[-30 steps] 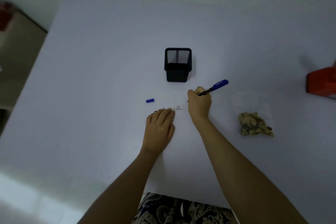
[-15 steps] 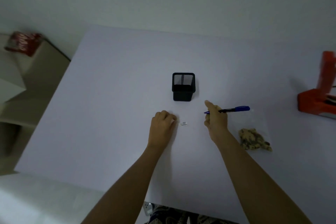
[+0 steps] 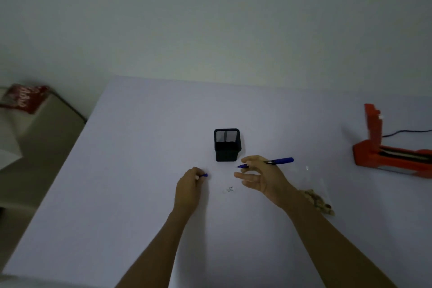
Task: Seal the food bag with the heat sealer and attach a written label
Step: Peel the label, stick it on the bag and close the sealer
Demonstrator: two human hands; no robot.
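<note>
I see my right hand gripping the blue uncapped marker pen, my left hand pinching its small blue cap; the clear plastic food bag contains brown snack pieces.

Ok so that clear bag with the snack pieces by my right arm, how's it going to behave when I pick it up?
The clear bag looks like thin film, so it will probably flop. The snack pieces sit bunched at its near end, so that end will likely sag and the pieces may slide. It looks mostly empty, so probably light.
</note>
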